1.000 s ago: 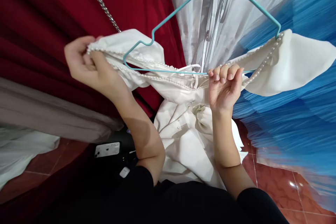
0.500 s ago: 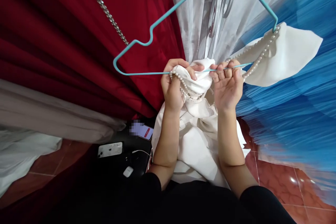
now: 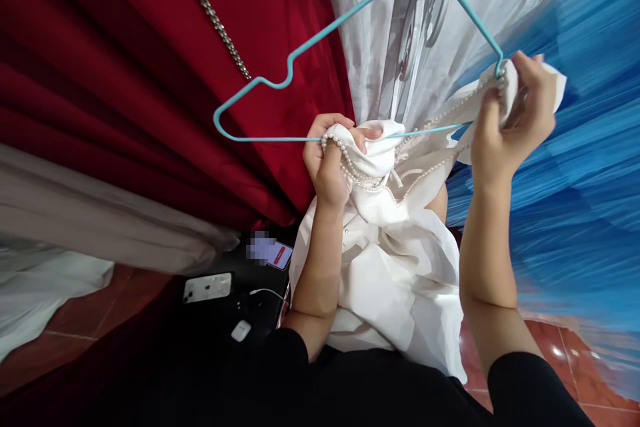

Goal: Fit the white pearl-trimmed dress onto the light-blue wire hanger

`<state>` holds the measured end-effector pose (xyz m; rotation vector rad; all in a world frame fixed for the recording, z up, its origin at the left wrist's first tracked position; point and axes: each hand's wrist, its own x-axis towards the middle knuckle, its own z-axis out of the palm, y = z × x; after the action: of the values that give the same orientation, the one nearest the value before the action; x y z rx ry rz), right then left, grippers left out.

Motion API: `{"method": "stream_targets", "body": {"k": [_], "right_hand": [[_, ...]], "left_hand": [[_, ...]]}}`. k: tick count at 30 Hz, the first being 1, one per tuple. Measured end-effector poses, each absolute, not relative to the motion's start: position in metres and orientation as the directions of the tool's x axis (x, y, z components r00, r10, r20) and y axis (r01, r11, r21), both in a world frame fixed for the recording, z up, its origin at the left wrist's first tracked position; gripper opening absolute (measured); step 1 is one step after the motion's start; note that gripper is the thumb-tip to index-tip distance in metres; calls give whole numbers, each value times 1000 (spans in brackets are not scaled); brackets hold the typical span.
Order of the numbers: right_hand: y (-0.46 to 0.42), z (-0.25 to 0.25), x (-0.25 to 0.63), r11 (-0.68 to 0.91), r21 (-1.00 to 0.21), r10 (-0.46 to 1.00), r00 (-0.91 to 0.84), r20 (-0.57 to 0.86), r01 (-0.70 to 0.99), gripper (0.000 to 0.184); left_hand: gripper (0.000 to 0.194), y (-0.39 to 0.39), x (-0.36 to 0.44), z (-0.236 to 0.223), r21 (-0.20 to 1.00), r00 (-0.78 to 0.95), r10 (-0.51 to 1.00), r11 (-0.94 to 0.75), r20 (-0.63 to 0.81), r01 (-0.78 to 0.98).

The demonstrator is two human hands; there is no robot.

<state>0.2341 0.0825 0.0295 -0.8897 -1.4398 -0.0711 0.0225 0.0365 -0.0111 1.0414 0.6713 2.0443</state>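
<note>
A teal wire hanger (image 3: 280,83) hangs in front of me, its left shoulder bare. My left hand (image 3: 327,160) is closed round the bunched neckline of a white pearl-trimmed dress (image 3: 395,267) at the middle of the hanger's bottom bar. My right hand (image 3: 515,120) is raised to the hanger's right shoulder and pinches the dress's sleeve and pearl edging there. The rest of the dress hangs down between my forearms.
Red velvet drapery (image 3: 125,67) with a silver chain (image 3: 210,13) fills the left. Silvery white fabric (image 3: 380,27) hangs behind the hanger, and a blue tulle gown (image 3: 585,200) lies on the right. A white phone (image 3: 206,287), a charger (image 3: 241,330) and another phone (image 3: 274,252) lie on a dark surface over red floor tiles.
My left hand slid the dress's left shoulder off the hanger and gathered it at the middle of the bar. My right hand then left the bar and rose to the right shoulder.
</note>
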Motion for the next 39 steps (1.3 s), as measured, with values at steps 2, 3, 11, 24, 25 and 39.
{"method": "stream_targets", "body": {"k": [2,3,11,24,25,39], "right_hand": [[95,37,241,656,-533,462,274,844,534,33],[99,41,246,645,-541,443,313,840,539,35],[102,23,292,672,-621,345,571,745,404,38],[27,-10,190,658,-678,735,-81,674,328,43],[30,-6,188,654,-688,743,-98,662,313,38],[48,-16,197,776,-438,527,-85,846,454,33]], "left_hand": [[30,37,20,-11,696,-401,787,-609,469,-380],[30,37,19,-11,690,-400,785,-612,473,-386],[32,38,14,-13,720,-376,831,-549,411,-425],[27,40,30,-14,731,-356,846,-527,398,-434],[27,38,29,-15,750,-349,847,-522,400,-406],[29,2,-108,-11,791,-670,467,-525,577,316]]}}
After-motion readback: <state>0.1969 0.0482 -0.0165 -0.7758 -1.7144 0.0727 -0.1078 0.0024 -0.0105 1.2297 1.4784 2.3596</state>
